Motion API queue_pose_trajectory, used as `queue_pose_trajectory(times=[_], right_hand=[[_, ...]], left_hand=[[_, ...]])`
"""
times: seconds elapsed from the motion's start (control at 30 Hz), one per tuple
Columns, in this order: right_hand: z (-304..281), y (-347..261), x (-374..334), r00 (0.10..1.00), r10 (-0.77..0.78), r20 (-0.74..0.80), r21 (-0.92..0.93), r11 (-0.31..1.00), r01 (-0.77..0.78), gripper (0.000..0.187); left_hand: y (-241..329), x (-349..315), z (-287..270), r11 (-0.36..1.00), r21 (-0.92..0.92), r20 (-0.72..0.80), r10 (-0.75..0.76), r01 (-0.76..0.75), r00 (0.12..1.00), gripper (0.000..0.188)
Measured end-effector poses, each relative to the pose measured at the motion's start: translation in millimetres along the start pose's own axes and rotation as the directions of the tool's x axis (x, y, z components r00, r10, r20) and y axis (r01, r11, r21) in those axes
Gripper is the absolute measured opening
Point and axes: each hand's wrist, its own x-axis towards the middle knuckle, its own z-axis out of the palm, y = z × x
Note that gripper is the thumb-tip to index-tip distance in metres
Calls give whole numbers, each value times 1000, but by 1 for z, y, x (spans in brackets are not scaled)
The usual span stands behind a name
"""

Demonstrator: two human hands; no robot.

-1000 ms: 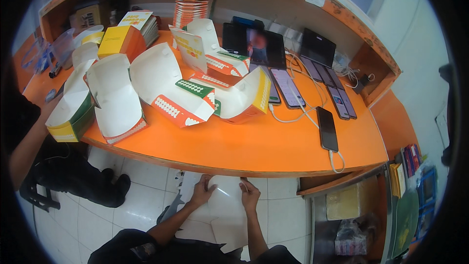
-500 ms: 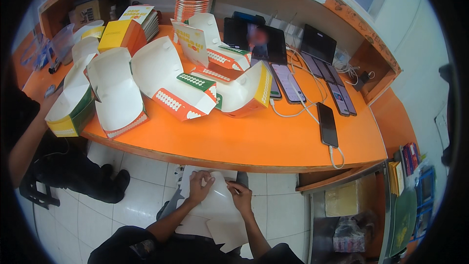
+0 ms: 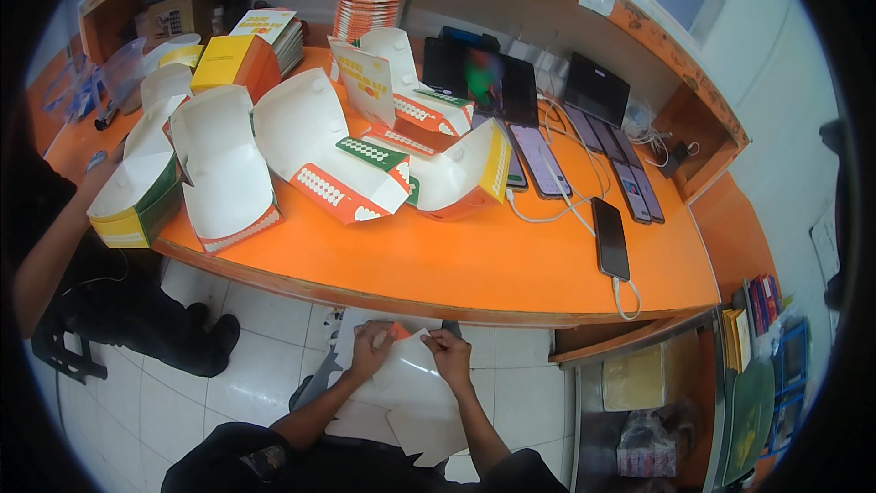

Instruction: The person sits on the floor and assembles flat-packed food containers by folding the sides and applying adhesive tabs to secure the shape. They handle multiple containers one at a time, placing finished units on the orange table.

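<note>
A flat white cardboard food box blank (image 3: 406, 393) lies across my lap, its pale inner side up. My left hand (image 3: 369, 353) is closed on its far edge at the left, where an orange printed flap shows beside my fingers. My right hand (image 3: 450, 356) pinches the far right corner between thumb and fingers. Loose tabs of the blank spread toward my body. On the table beyond stand several opened food boxes, among them a white one with a red edge (image 3: 224, 160) and one with orange and green sides (image 3: 342, 160).
Phones and cables lie at the right of the orange table (image 3: 438, 260), including a black phone (image 3: 610, 237). A tablet (image 3: 484, 78) leans at the back near a stack of folded boxes (image 3: 370, 5). At the left, another person's arm (image 3: 55, 256) reaches a yellow-green box (image 3: 137, 210).
The far edge of the blank has been bent, so an orange flap now shows by my left hand. My right hand has shifted slightly up along the corner.
</note>
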Motion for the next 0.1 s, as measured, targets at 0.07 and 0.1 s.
queue_pose_trajectory(times=[0.07,0.1], right_hand=[[-4,11,2,993,108,44,12,994,-108,15],[-3,16,3,977,198,74,18,980,-200,14]], left_hand=[[10,1,-5,982,161,131,76,-96,989,20],[16,1,-9,959,238,197,108,-155,974,21]])
